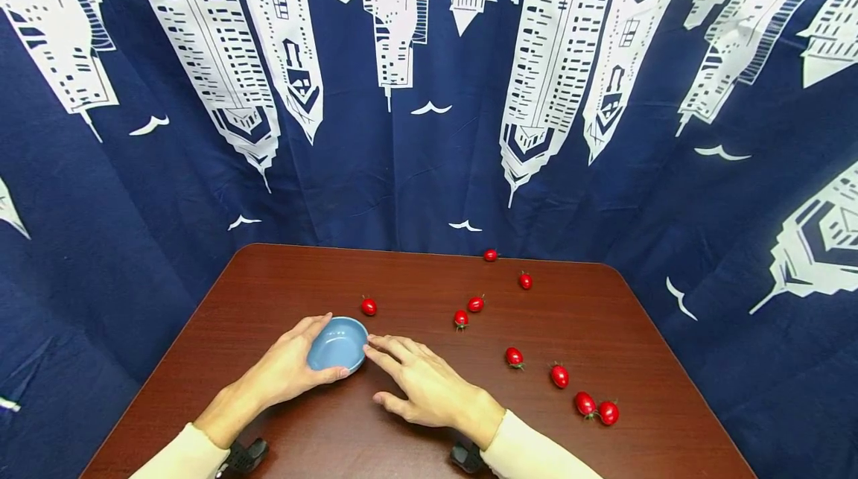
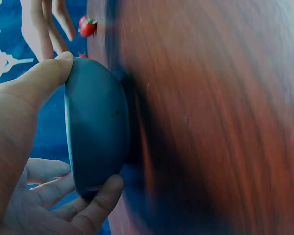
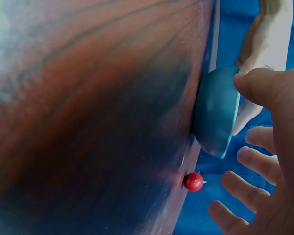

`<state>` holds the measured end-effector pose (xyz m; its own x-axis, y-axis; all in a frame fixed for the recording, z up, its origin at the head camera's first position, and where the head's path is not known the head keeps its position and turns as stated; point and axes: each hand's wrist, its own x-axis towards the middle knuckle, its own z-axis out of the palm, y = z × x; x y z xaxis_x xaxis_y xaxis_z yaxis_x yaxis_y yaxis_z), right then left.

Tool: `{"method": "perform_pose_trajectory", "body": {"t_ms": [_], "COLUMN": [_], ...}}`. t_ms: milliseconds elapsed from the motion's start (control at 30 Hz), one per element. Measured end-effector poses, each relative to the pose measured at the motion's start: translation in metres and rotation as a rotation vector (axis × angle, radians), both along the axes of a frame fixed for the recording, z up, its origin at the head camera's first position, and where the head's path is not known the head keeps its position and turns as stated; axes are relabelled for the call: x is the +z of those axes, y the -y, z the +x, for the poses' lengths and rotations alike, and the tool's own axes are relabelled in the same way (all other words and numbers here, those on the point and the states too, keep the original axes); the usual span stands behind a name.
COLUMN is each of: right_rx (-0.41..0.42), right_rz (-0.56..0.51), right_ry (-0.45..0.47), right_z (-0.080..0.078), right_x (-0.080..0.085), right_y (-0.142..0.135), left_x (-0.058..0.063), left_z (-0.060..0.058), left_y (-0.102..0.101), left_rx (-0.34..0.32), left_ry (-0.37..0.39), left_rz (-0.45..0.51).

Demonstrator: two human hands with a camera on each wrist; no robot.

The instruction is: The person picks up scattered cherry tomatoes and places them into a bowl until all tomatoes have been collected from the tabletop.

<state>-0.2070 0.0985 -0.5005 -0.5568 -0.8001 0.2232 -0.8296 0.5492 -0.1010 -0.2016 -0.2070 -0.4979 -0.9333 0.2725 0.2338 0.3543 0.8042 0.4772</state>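
Observation:
A small blue bowl [image 1: 339,343] sits on the brown table left of its middle, with nothing in it. My left hand [image 1: 287,366] grips it from the left, thumb along the near rim and fingers round the far side. In the left wrist view the thumb lies on the rim of the bowl [image 2: 95,127], and fingers curve beneath the other end. My right hand [image 1: 429,384] hovers at the bowl's right side, fingers extended and spread, fingertips right at the rim. A cherry tomato [image 1: 369,306] lies just beyond the bowl; the right wrist view shows a cherry tomato [image 3: 193,181] below the bowl.
Several more red cherry tomatoes lie scattered over the right half of the wooden table [image 1: 415,281], including a touching pair [image 1: 585,404] at the near right. One cherry tomato [image 1: 491,255] is at the back edge. A navy curtain [image 1: 362,166] with white buildings hangs behind the table.

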Motion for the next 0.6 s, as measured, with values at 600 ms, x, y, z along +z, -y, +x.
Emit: {"method": "perform_pose_trajectory", "body": {"t_ms": [600], "right_rx": [-0.019], "right_rz": [-0.061], "right_ry": [-0.052], "right_z": [0.008], "right_x": [-0.008], "right_y": [-0.045], "left_x": [-0.005], "left_z": [0.002], "left_y": [-0.053], "left_rx": [-0.054], "left_ry": [0.107], "left_rz": [0.025]}}
